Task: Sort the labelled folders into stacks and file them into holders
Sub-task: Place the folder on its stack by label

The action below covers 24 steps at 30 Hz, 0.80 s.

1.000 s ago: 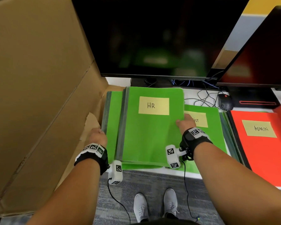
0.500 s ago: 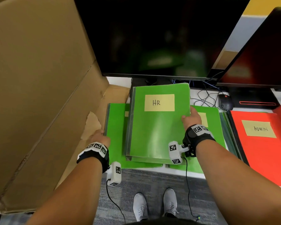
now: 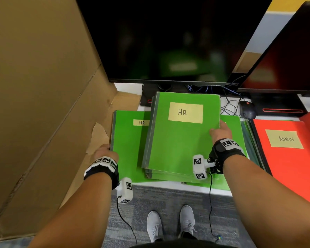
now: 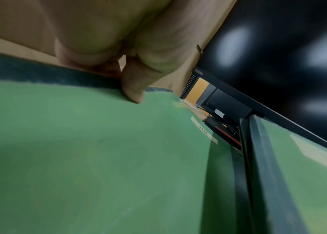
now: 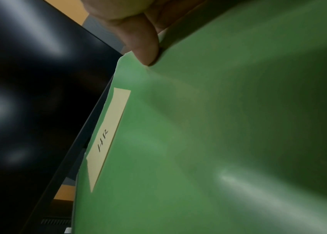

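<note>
My right hand [image 3: 220,131] grips the right edge of a stack of green folders [image 3: 179,140], thumb on top; the top one bears a yellow HR label [image 3: 185,112]. The stack is raised and overlaps a second green HR folder [image 3: 127,149] lying flat on the desk. My left hand [image 3: 104,151] holds that folder's left spine edge, with the thumb [image 4: 132,91] pressed on its cover [image 4: 98,158]; the fingers underneath are hidden. In the right wrist view the thumb [image 5: 144,47] pinches the top folder [image 5: 198,142] near its corner.
A big cardboard sheet [image 3: 43,104] leans along the left. Two dark monitors [image 3: 168,42] [image 3: 284,59] stand at the back, with cables [image 3: 227,104] and a mouse [image 3: 247,110]. Another green folder [image 3: 236,126] and a red ADMIN folder [image 3: 284,158] lie to the right.
My right hand has lifted the HR stack and shifted it right and back, uncovering the lower folder's HR label. My left hand has slid nearer along that folder's left edge.
</note>
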{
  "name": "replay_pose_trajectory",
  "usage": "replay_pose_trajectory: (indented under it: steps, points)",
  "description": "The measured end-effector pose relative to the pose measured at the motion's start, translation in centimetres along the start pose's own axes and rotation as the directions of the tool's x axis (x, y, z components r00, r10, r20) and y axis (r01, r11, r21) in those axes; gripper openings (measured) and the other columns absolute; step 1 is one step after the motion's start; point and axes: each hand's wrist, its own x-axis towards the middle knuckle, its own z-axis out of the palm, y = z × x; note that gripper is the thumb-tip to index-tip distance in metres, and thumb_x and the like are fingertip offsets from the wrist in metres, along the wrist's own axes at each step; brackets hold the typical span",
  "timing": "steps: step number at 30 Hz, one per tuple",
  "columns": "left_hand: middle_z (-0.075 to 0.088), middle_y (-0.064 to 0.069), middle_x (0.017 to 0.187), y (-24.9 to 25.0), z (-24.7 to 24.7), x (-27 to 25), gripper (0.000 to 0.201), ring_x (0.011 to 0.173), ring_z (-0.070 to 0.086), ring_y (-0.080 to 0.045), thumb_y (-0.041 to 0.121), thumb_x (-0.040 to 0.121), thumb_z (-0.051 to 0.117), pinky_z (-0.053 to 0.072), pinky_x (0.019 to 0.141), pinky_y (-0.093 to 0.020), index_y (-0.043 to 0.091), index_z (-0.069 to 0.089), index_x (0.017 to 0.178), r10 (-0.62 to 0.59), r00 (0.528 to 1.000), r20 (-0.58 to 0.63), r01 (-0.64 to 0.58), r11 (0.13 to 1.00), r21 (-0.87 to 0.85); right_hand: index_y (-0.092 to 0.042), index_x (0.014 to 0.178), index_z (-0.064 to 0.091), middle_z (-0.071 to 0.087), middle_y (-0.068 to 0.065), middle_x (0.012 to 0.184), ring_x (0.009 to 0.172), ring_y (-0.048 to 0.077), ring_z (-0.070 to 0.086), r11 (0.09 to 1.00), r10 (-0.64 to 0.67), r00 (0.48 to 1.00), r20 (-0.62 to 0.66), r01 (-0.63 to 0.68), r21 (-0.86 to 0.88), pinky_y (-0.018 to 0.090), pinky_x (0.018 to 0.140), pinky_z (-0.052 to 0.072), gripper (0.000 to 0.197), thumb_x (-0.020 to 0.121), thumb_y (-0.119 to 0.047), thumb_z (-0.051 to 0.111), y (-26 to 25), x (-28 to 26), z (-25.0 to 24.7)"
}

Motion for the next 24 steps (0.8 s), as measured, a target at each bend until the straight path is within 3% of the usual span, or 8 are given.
replay_pose_trajectory:
  steps: [6,9,11,13,17,19,21,24]
  points:
    - [0.056,-0.015,0.129,1.1,-0.9,-1.1,0.046,0.103,0.055,-0.032,0.002,0.091,0.04,0.042,0.079,-0.033,0.013,0.046,0.135,-0.012,1.0,-0.016,0.01,0.997,-0.074,-0.023,0.147,0.028,0.032,0.003,0.152,0.124,0.027,0.049,1.0,0.001,1.0,0.019,-0.001,-0.027,0.032,0.095,0.043,0.061,0.094,0.002,0.044,0.0,0.0,0.3]
    - [0.055,-0.015,0.131,2.2,-0.8,-1.3,0.044,0.11,0.054,-0.034,0.004,0.095,0.034,0.042,0.086,-0.034,0.014,0.046,0.136,0.02,1.0,-0.021,-0.023,0.989,-0.145,-0.021,0.148,0.027,0.034,0.004,0.151,0.118,0.025,0.053,0.997,-0.031,0.997,0.077,0.036,-0.07,0.024,0.084,0.041,0.06,0.094,0.0,0.044,-0.2,-0.3,1.1]
    - [0.057,-0.016,0.127,2.8,-0.6,-1.2,0.04,0.101,0.055,-0.033,0.007,0.097,0.033,0.043,0.084,-0.034,0.014,0.049,0.132,0.048,0.998,-0.045,-0.056,0.98,-0.189,-0.021,0.148,0.029,0.036,0.004,0.149,0.109,0.022,0.055,0.993,-0.056,0.991,0.125,0.067,-0.092,0.022,0.079,0.041,0.06,0.093,0.0,0.045,-0.6,-0.7,2.0]
    - [0.058,-0.018,0.125,3.6,-0.8,-1.6,0.036,0.093,0.052,-0.031,0.009,0.099,0.034,0.042,0.081,-0.034,0.011,0.05,0.13,0.06,0.998,-0.028,-0.065,0.96,-0.271,-0.019,0.146,0.033,0.04,0.006,0.147,0.115,0.024,0.054,0.99,-0.08,0.984,0.161,0.097,-0.099,0.024,0.084,0.043,0.059,0.092,-0.001,0.048,-1.2,-1.1,3.1]
    - [0.051,-0.014,0.136,4.6,-1.2,-2.8,0.051,0.124,0.048,-0.031,0.044,0.101,0.03,0.035,0.102,-0.038,0.01,0.047,0.134,0.11,0.994,0.021,-0.094,0.921,-0.379,-0.014,0.143,0.035,0.042,0.009,0.145,0.127,0.028,0.046,0.985,-0.119,0.969,0.214,0.142,-0.094,0.033,0.101,0.039,0.054,0.093,-0.004,0.05,-2.4,-2.2,4.9]
    - [0.057,-0.003,0.118,4.8,-1.4,-3.6,0.043,0.115,0.053,-0.024,0.05,0.097,0.04,0.038,0.092,-0.032,0.018,0.053,0.124,0.171,0.985,0.015,-0.146,0.882,-0.447,-0.012,0.141,0.038,0.043,0.008,0.142,0.128,0.027,0.045,0.976,-0.173,0.953,0.247,0.2,-0.091,0.035,0.103,0.037,0.051,0.093,-0.006,0.053,-2.9,-2.7,5.6]
    - [0.058,0.0,0.104,4.8,-1.8,-3.9,0.026,0.105,0.057,-0.025,0.038,0.096,0.051,0.039,0.084,-0.031,0.02,0.054,0.114,0.223,0.974,-0.033,-0.212,0.851,-0.48,-0.014,0.134,0.045,0.046,0.005,0.136,0.117,0.023,0.051,0.965,-0.244,0.933,0.263,0.26,-0.025,0.031,0.095,0.042,0.046,0.09,-0.007,0.057,-3.3,-2.9,6.2]
    - [0.058,0.003,0.094,4.6,-2.3,-3.4,0.014,0.096,0.056,-0.024,0.024,0.096,0.053,0.045,0.092,-0.039,0.021,0.054,0.11,0.278,0.953,-0.124,-0.3,0.783,-0.546,-0.03,0.14,0.034,0.034,-0.002,0.135,0.112,0.015,0.044,0.954,-0.3,0.916,0.267,0.281,0.108,0.028,0.097,0.039,0.069,0.084,-0.004,0.064,-4.0,-3.1,6.6]
